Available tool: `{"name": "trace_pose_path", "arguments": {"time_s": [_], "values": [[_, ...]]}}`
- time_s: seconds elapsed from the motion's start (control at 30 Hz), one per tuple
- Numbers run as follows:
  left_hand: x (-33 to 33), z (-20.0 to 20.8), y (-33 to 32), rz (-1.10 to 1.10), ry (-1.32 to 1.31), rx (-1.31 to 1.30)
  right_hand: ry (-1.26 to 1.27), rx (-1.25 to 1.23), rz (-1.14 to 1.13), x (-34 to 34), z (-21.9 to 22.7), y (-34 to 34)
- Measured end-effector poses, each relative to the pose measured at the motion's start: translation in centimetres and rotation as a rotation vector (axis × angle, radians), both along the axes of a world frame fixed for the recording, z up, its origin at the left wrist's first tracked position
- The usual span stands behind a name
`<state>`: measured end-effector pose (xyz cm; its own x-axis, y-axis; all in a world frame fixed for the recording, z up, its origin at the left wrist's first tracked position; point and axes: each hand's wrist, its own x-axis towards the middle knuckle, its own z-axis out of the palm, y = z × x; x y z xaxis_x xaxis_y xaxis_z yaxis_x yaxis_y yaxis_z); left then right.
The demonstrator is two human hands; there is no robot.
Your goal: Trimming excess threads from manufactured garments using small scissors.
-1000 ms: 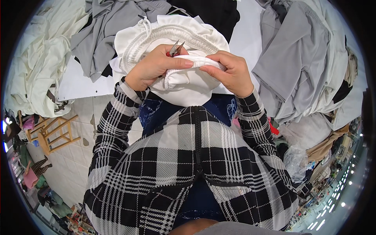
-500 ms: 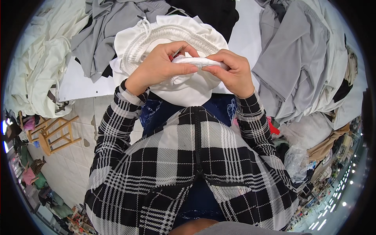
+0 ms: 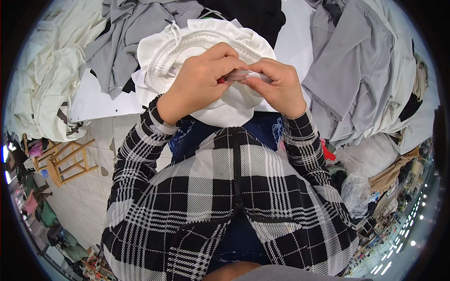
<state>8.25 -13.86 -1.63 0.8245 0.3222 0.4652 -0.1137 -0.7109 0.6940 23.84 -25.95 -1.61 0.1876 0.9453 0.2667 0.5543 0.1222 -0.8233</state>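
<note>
A white garment (image 3: 225, 112) with a gathered elastic waistband and a drawstring lies bunched at the table's near edge, in front of me. Above it, my right hand (image 3: 279, 84) pinches a folded edge of the white cloth between thumb and fingers. My left hand (image 3: 201, 79) is closed around small red-handled thread snips (image 3: 234, 75), their metal blades reaching across to the cloth by the right fingertips. Most of the snips' handle is hidden inside the left hand. Both hands almost meet over the waistband opening.
Grey garments (image 3: 351, 70) are heaped on the right, more grey cloth (image 3: 122, 42) at the far left. A white cloth pile (image 3: 51, 70) hangs over the left edge. Black fabric (image 3: 253, 18) lies behind. A wooden stool (image 3: 70, 161) is on the tiled floor at left.
My left hand has moved right and turned over, bringing the snips' blades against the cloth edge. My right hand keeps its pinch in nearly the same place. The garment below has barely moved.
</note>
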Motion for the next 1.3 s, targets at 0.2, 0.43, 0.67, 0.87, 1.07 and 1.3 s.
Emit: {"name": "trace_pose_path", "arguments": {"time_s": [0.2,0.43,0.67,0.87,1.07,1.3], "values": [[0.9,0.4,-0.2,0.105,0.135,0.073,0.055,-0.126,-0.049,0.0,0.0,0.2],[0.9,0.4,1.2,0.022,0.261,-0.590,0.175,-0.182,-0.042,0.2,0.0,0.5],[1.2,-0.1,0.4,0.057,0.126,0.057,0.127,-0.232,-0.052,0.3,-0.1,0.7],[0.9,0.9,1.3,0.123,0.144,-0.519,0.243,-0.261,-0.065,0.6,-0.3,0.5],[-0.8,1.9,2.6,-0.083,0.315,-0.208,0.207,-0.275,-0.049,0.8,-0.5,0.3],[-1.3,2.6,2.3,-0.091,0.458,-0.194,0.182,-0.181,-0.041,0.4,-0.5,0.4]]}}
